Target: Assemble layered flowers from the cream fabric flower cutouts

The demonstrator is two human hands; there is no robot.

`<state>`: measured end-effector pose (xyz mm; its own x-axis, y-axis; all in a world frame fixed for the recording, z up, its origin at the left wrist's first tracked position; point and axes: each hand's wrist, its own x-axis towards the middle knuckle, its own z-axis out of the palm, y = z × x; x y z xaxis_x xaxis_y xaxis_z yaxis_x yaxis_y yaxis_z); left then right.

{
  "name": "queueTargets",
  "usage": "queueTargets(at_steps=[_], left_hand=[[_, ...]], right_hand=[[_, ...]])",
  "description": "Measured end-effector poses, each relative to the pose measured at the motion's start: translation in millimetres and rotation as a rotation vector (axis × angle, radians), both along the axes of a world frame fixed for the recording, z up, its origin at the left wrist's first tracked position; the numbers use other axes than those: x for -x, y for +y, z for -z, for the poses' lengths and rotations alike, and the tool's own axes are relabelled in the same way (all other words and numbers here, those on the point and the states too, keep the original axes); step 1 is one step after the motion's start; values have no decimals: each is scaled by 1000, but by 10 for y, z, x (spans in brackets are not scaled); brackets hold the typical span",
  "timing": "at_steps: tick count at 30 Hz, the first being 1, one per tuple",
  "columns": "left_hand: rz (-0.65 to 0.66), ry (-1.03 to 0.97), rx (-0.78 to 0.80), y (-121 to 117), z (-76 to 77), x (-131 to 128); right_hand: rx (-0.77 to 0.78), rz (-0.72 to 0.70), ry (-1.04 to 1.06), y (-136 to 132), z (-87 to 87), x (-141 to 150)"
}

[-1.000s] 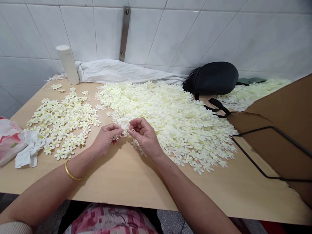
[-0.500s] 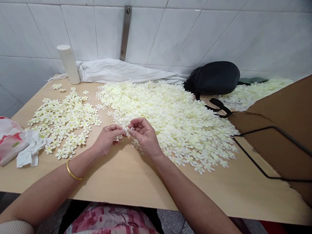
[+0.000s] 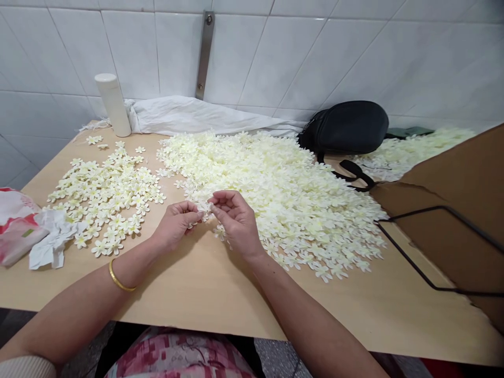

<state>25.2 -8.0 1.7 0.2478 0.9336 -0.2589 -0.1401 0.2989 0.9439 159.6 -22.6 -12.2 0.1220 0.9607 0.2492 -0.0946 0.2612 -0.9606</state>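
Note:
My left hand and my right hand meet over the front left edge of a large heap of artificial flowers. Between the fingertips is a small white artificial flower, pinched from both sides. The thumbs and forefingers partly cover it. A gold bangle circles my left wrist. To the left of my hands lies a smaller, flatter spread of the same flowers, white with pale yellow centres.
A white bottle stands at the back left beside a white cloth. A black bag sits behind the heap. Cardboard and a bent black wire frame are at the right. Crumpled tissue and a red-white packet lie left.
The fingers of both hands have shifted very slightly around the small flower, with the fingertips a touch further apart. The view has moved a little; the flower piles look the same.

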Motion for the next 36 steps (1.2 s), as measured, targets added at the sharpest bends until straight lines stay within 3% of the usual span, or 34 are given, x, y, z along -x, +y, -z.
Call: queueTargets(at_steps=[6,11,17,25,30,36], left_hand=[[-14,1,22,-6,-33,3],[-15,-12,-14,-12,-37,13],[11,9,-29,0,-31,28],[24,90,-62,71,-55,62],[29,94,-79,63,-65,65],[45,58,-71,80,-3,83]], right_hand=[[76,54,79,47,-6,-35],[124,-2,-37,23,-18,-48],[65,-5,-199,32,-26,-59],[-75,218,-427,19,-125,-196],[-25,442,-520,-61,-222,-615],[109,632,-510,80,-121,-1103]])
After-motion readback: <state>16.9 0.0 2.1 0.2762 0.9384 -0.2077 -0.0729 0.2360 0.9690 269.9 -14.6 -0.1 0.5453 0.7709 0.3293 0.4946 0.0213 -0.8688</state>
